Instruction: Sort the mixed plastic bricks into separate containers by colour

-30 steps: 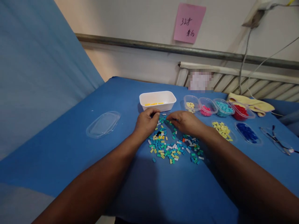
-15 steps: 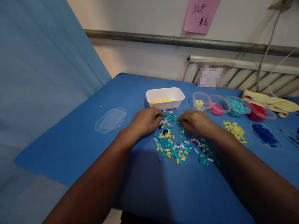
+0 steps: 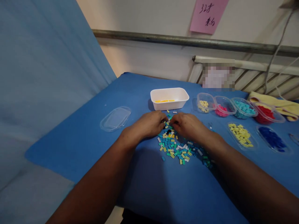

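Sorting step: left hand (image 3: 149, 124) and right hand (image 3: 187, 124) meet over mixed brick pile (image 3: 177, 146), fingers curled (grasp unclear). Next: lift yellow piece into white tray (image 3: 169, 98) toward worktop's far edge.

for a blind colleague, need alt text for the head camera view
Two bare hands, the left hand and right hand, meet fingertip to fingertip over a pile of small mixed-colour bricks on a blue table. Behind sits a white tray; clear tubs of sorted bricks line the right.

Pale wall (image 3: 149, 18) bearing pink note (image 3: 208, 15) and grey pipe (image 3: 187, 42); white radiator (image 3: 261, 79) below; blue curtain (image 3: 46, 77) left; blue-covered table (image 3: 93, 133).
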The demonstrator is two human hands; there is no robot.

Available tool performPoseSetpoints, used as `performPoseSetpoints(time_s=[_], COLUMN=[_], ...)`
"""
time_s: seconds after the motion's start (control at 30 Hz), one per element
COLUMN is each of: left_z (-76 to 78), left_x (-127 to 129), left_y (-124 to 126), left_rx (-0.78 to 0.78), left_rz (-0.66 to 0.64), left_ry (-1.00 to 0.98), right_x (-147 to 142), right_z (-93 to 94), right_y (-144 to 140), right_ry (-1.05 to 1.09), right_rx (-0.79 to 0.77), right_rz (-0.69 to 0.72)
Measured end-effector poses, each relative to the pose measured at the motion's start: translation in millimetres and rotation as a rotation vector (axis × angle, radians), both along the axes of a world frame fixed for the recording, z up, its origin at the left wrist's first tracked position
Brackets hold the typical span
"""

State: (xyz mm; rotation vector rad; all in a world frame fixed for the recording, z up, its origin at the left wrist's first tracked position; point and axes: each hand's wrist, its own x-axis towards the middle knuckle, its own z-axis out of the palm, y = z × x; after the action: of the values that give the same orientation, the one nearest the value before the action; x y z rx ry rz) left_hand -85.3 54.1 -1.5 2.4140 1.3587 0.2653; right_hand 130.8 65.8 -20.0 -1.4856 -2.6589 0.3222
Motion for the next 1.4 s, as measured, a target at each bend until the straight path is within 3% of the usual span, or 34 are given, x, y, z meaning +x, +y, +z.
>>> performPoseSetpoints(time_s=[0.37,0.53,0.63,0.77,0.83,0.9,1.0,1.13,1.27,1.4], left_z=[-5.4,-8.0,-10.4,-11.4,-11.5,-12.5,-15.7,-19.3,-19.0,-16.8], left_x=[3.6,3.8,6.2,15.5,19.9,22.6,23.3,22.8,23.0,24.7], left_y=[2.3,4.1,7.7,10.9,11.1,11.2,12.7,15.3,15.4,13.7], left_rx=[-0.027,-0.05,-0.108,-0.295,-0.362,-0.389,-0.387,-0.41,-0.472,-0.508], left_rz=[0.025,0.039,0.104,0.222,0.261,0.279,0.295,0.346,0.401,0.443], left_ry=[-0.094,-0.167,-0.43,-0.868,-0.964,-0.992,-1.005,-1.053,-1.115,-1.152], right_x=[12.0,13.8,19.1,27.7,30.2,30.9,28.1,17.8,9.6,10.9], right_z=[13.7,8.7,3.2,-2.3,-4.4,-6.4,-9.6,-8.9,-1.8,-0.4], right_y=[-1.9,-2.9,-0.5,3.1,4.1,4.5,4.2,1.5,-2.2,-4.7], right_ry=[-0.135,-0.102,0.138,0.719,0.924,0.983,0.826,0.427,0.155,0.155], right_rx=[-0.005,0.008,-0.019,-0.311,-0.415,-0.404,-0.239,0.028,0.01,0.011], right_rz=[-0.07,-0.055,-0.044,-0.112,-0.176,-0.217,-0.169,-0.007,-0.001,-0.058])
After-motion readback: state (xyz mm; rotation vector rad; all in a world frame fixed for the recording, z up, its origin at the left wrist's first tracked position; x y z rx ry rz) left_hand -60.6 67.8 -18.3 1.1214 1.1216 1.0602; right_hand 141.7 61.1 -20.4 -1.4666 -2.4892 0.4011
